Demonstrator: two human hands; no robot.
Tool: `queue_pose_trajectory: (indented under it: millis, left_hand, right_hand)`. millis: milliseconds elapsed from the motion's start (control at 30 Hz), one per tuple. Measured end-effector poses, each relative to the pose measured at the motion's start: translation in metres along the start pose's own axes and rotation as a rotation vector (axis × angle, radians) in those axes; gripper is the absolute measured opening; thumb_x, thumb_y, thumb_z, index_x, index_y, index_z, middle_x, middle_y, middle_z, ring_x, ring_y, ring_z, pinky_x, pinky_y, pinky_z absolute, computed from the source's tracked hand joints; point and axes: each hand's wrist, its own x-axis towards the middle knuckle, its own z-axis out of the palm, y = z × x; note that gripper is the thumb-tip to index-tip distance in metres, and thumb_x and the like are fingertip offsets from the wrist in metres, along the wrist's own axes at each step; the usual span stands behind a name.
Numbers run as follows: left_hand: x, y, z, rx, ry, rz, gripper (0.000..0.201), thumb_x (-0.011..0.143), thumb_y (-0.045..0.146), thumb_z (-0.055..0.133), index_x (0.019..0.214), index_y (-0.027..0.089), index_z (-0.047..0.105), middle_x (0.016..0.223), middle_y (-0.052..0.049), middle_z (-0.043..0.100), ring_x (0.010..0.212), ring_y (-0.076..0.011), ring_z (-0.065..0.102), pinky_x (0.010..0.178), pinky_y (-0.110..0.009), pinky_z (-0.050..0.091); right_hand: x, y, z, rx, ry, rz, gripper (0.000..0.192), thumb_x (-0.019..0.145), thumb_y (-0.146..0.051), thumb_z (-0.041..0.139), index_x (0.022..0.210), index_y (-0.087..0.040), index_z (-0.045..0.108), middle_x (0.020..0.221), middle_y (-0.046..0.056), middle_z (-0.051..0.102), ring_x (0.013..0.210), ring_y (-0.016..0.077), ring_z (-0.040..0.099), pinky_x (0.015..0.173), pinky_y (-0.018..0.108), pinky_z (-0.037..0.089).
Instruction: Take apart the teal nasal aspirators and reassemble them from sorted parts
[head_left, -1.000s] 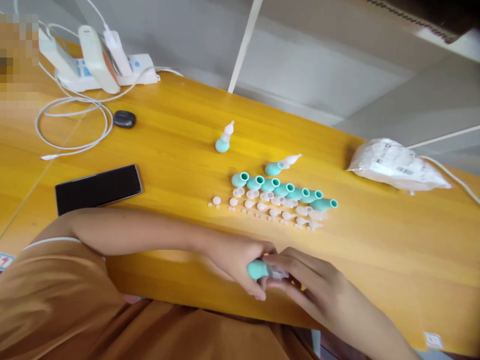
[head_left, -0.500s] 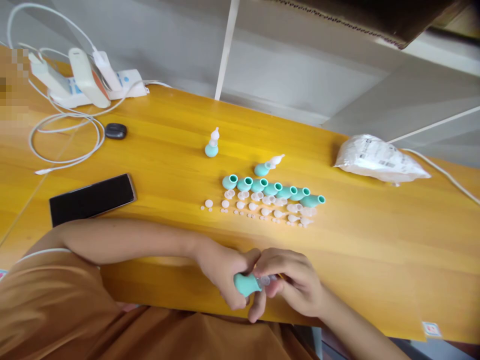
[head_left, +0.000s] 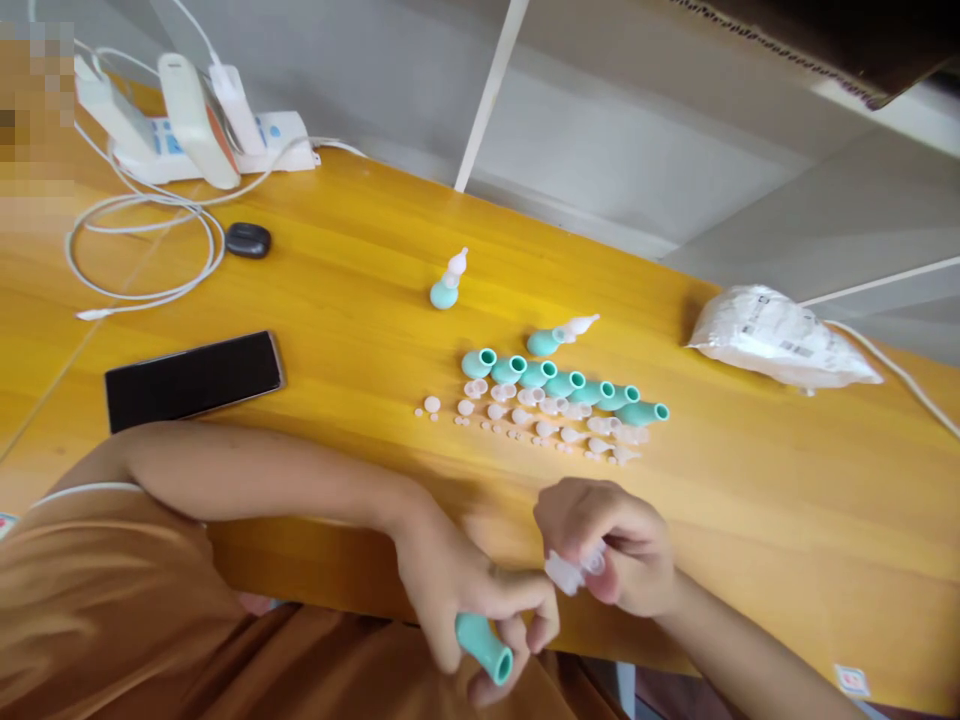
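L hand (head_left: 465, 600) grips teal bulb (head_left: 484, 648) past near bench (head_left: 750, 520) edge; R hand (head_left: 611, 545) pinches clear tip (head_left: 570, 572) just above that edge. Risk: tip slips & drops off edge, or elbow scatters small parts row (head_left: 555, 420).

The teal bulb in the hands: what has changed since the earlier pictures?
The two parts came apart: the left hand drew the teal bulb down toward the body, and the right hand kept the clear tip. The row of bulbs and phone stayed.
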Motion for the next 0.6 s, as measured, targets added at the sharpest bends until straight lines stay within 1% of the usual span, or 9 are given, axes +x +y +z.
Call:
queue_pose_trajectory:
  millis: [33,100,167,200,267,367,433,500,600]
  left_hand:
    - [0.000,-0.004,0.001,-0.009,0.006,0.016,0.062,0.076,0.011,0.077,0.109,0.031,0.029,0.093,0.004,0.065,0.097,-0.0245,0.073,0.092,-0.040,0.060]
    - [-0.001,-0.011,-0.001,0.011,0.115,0.032,0.064,0.078,0.011,0.078,0.111,0.031,0.027,0.098,0.002,0.067,0.094,-0.0227,0.070,0.090,-0.040,0.058]
    - [-0.005,-0.016,-0.005,0.040,0.247,0.032,0.064,0.078,0.012,0.078,0.113,0.031,0.028,0.100,0.002,0.066,0.089,-0.0204,0.067,0.083,-0.038,0.056]
    - [-0.007,-0.018,-0.008,0.051,0.284,0.018,0.064,0.077,0.012,0.078,0.114,0.031,0.029,0.100,0.002,0.065,0.086,-0.0194,0.065,0.081,-0.037,0.055]
    - [-0.012,-0.020,-0.012,0.065,0.314,-0.014,0.064,0.076,0.013,0.078,0.115,0.030,0.030,0.098,0.003,0.063,0.085,-0.0183,0.064,0.079,-0.036,0.054]
    - [-0.015,-0.019,-0.015,0.090,0.313,-0.051,0.061,0.079,0.015,0.076,0.116,0.030,0.030,0.100,0.003,0.064,0.086,-0.0178,0.063,0.081,-0.036,0.053]
    - [-0.016,-0.017,-0.016,0.105,0.312,-0.060,0.060,0.080,0.016,0.075,0.117,0.030,0.030,0.100,0.002,0.065,0.087,-0.0180,0.064,0.083,-0.036,0.053]
    - [-0.016,-0.014,-0.016,0.115,0.314,-0.065,0.059,0.080,0.016,0.075,0.117,0.030,0.031,0.099,0.002,0.066,0.087,-0.0185,0.065,0.083,-0.036,0.054]
    - [-0.017,-0.011,-0.016,0.131,0.326,-0.089,0.059,0.080,0.016,0.076,0.117,0.030,0.032,0.099,0.002,0.066,0.089,-0.0190,0.067,0.084,-0.036,0.054]
  right_hand:
    - [0.009,-0.002,-0.004,-0.064,-0.023,-0.020,0.024,0.112,-0.048,0.071,0.111,-0.025,0.074,0.080,0.001,0.073,0.065,0.0146,0.070,0.058,0.025,0.057]
    - [0.033,-0.010,-0.015,-0.329,-0.176,-0.060,0.015,0.116,-0.035,0.067,0.124,-0.024,0.072,0.097,0.005,0.079,0.083,0.0178,0.075,0.074,0.031,0.062]
    - [0.062,-0.018,-0.024,-0.689,-0.320,-0.132,0.021,0.117,-0.019,0.060,0.136,-0.023,0.068,0.117,0.009,0.080,0.105,0.0231,0.075,0.092,0.039,0.062]
    - [0.078,-0.021,-0.026,-0.869,-0.390,-0.158,0.024,0.117,-0.015,0.057,0.137,-0.023,0.068,0.122,0.010,0.079,0.111,0.0260,0.073,0.097,0.043,0.059]
    - [0.108,-0.023,-0.026,-1.124,-0.519,-0.172,0.025,0.118,-0.013,0.051,0.130,-0.021,0.071,0.121,0.012,0.077,0.109,0.0281,0.069,0.094,0.044,0.055]
    - [0.142,-0.013,-0.016,-1.328,-0.723,-0.164,0.027,0.115,-0.007,0.049,0.110,-0.017,0.074,0.107,0.011,0.073,0.095,0.0264,0.064,0.082,0.040,0.049]
    - [0.155,-0.002,-0.008,-1.401,-0.839,-0.155,0.027,0.111,-0.004,0.052,0.100,-0.017,0.072,0.102,0.010,0.070,0.091,0.0251,0.061,0.077,0.039,0.044]
    - [0.162,0.007,-0.001,-1.430,-0.908,-0.144,0.025,0.108,-0.003,0.056,0.096,-0.018,0.071,0.101,0.008,0.068,0.091,0.0242,0.060,0.075,0.038,0.041]
    - [0.163,0.016,0.004,-1.432,-0.935,-0.135,0.024,0.107,-0.003,0.059,0.093,-0.018,0.071,0.100,0.008,0.068,0.091,0.0238,0.059,0.073,0.038,0.038]
